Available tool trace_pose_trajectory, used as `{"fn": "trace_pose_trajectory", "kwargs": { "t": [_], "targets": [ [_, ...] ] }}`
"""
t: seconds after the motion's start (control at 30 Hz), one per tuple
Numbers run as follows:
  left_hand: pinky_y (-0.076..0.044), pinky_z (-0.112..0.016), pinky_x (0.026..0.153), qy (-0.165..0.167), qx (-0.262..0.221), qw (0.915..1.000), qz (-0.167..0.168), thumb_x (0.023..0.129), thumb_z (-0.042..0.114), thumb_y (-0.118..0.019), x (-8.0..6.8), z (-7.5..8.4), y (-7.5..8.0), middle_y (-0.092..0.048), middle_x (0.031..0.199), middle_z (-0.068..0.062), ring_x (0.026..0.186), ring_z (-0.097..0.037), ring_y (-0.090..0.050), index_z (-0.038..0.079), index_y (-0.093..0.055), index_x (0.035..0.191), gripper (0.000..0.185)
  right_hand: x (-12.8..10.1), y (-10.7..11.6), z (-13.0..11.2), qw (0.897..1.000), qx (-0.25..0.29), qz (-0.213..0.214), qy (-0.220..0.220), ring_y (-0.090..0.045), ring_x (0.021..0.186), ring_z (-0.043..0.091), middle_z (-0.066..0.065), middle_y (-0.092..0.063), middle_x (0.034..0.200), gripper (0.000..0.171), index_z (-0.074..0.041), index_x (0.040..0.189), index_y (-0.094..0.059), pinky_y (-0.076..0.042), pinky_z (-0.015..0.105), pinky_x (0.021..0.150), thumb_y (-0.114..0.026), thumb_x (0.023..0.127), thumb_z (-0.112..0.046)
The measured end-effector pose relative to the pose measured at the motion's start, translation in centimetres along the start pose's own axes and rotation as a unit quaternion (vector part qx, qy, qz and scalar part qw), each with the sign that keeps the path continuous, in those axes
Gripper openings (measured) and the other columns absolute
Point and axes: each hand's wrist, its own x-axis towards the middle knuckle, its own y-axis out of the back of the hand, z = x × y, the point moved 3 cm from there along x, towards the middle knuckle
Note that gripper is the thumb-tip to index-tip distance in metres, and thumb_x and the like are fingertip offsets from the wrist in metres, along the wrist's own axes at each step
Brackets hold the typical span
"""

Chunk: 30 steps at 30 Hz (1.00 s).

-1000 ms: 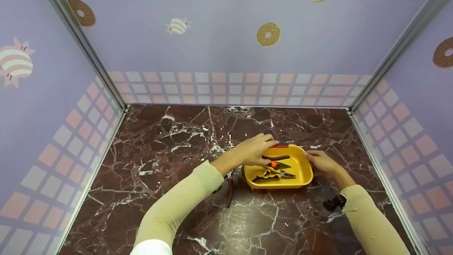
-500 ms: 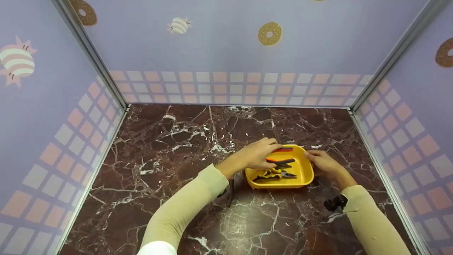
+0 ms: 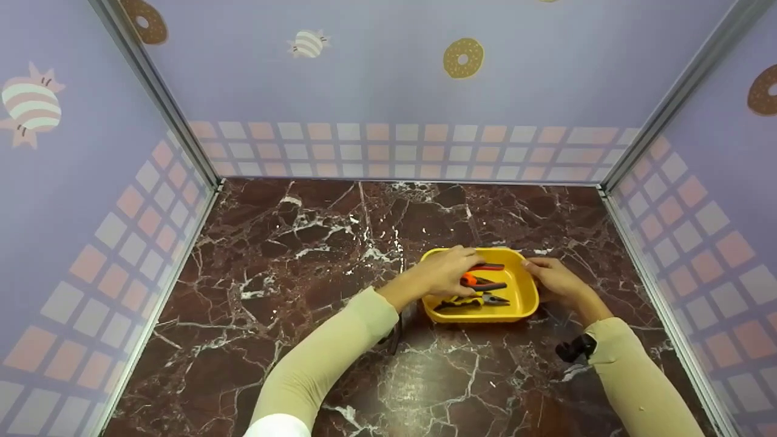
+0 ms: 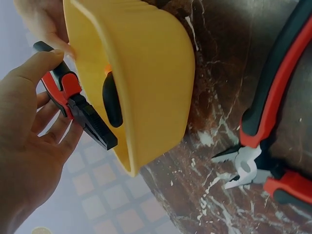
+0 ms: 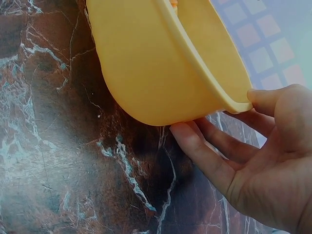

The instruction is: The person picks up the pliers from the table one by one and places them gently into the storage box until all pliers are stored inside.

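My left hand (image 3: 448, 271) is over the left part of a yellow plastic basin (image 3: 519, 291). Between thumb and fingers it holds red-and-black pliers (image 4: 73, 92), their dark nose pointing down at the basin's rim in the left wrist view. Inside the basin lie yellow-and-black pliers (image 3: 464, 303) and an orange-and-black tool (image 3: 468, 280), partly covered by the hand. My right hand (image 3: 557, 280) grips the basin's right rim, thumb on the edge and fingers against the outer wall. A second red-and-black pair of pliers (image 4: 251, 163) rests on the tabletop, jaws spread; my left forearm mostly covers it from above.
The tabletop (image 3: 291, 243) is dark red marble pattern with white veins. Patterned panels (image 3: 388, 91) enclose it at the back and both sides. A black wrist device (image 3: 575, 349) sits on the right sleeve.
Over the last second my left hand has moved slightly right and toward me over the basin, carrying the red-and-black pliers. The right hand keeps its grip on the rim.
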Motion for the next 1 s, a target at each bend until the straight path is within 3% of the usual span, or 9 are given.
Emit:
{"fn": "trace_pose_trajectory", "kwargs": {
  "t": [0.3,0.53,1.0],
  "targets": [
    [-0.047,-0.031,0.109,0.004,0.014,0.9998,-0.015,0.093,0.039,-0.081,0.4,0.0,-1.4,-0.061,0.135,-0.005,0.121,-0.020,-0.057,0.011,-0.058,0.149,0.067,0.0,0.0,0.0,1.000,0.007,-0.004,0.004,-0.070,0.111,0.031,0.031,-0.062,0.138,0.057,0.007,0.158,-0.041,-0.063,0.052,0.087,-0.045,0.115,-0.032],
    [-0.050,-0.029,0.099,0.000,0.028,0.9995,-0.013,0.092,0.040,-0.082,0.6,-0.1,-1.9,-0.064,0.127,-0.003,0.110,-0.019,-0.059,0.012,-0.061,0.147,0.065,-0.1,0.0,0.0,1.000,0.006,-0.004,0.008,-0.071,0.110,0.030,0.030,-0.062,0.137,0.057,0.008,0.156,-0.042,-0.063,0.052,0.087,-0.046,0.115,-0.031],
    [-0.051,-0.031,0.097,0.012,0.053,0.9984,-0.014,0.091,0.043,-0.081,0.9,-0.6,-3.3,-0.065,0.125,-0.003,0.110,-0.020,-0.059,0.013,-0.064,0.142,0.061,-0.4,0.0,-0.2,1.000,0.000,0.003,0.003,-0.070,0.108,0.028,0.029,-0.062,0.135,0.057,0.006,0.157,-0.042,-0.063,0.050,0.087,-0.046,0.115,-0.032]
  ]
}}
